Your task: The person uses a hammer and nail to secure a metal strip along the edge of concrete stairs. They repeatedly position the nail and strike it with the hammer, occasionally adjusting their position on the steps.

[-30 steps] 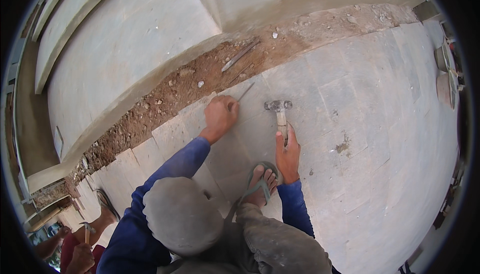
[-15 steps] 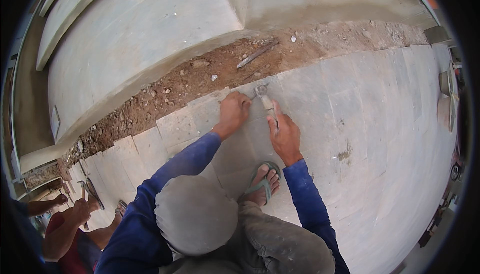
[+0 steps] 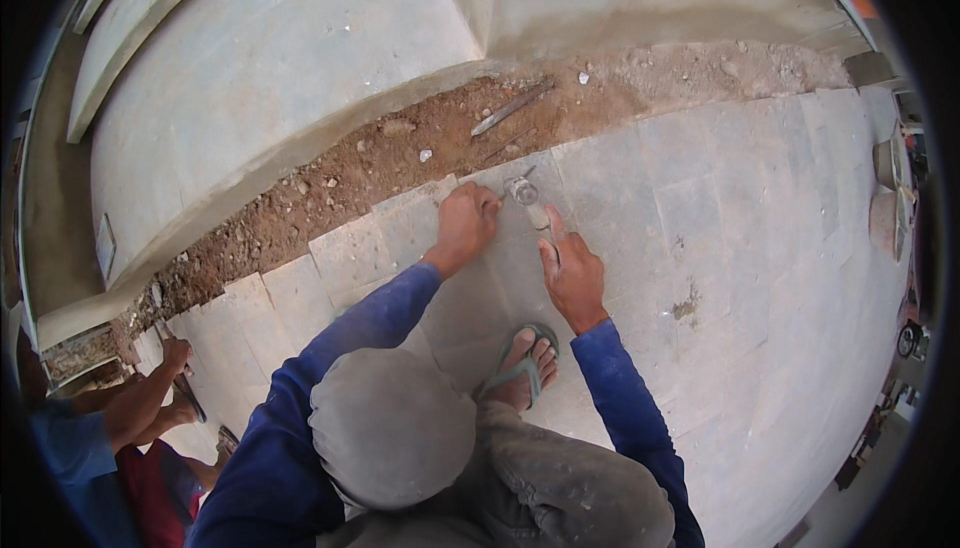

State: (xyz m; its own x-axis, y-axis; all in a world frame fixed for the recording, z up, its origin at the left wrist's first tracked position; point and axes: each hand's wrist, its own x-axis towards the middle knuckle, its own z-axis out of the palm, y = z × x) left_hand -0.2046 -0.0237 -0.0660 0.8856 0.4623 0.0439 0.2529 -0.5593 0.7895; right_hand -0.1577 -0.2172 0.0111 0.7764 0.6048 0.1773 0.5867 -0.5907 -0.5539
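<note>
Squats on slabs: pale, matte, dusty, set edge to edge w/ thin joints, prob. for one flat surface. Faces ledge, smooth, cement-like, bowed prob. b/c of lens. Borders on dirt, brown, crumbly, pebbly, in strip btwn slabs and ledge. Shares space w/ co-worker, blue-clad, well apart at lower L. Wears trousers, grey, dust-marked. Plants foot in greenish sandal on slabs, prob. for balance. In dirt, see bar, tapered, rough; wood or metal, can't tell. Wraps R hand round handle of hammer, pale-shafted, blunt metal head just ahead of fingers, prob. gripped behind head for control. Pinches rod, thin, dark, in narrow-closed L hand, slanted toward dirt near slabs' edge, prob. to steady tip. Passes under hammer head from this angle; touching or not, can't tell.
</note>
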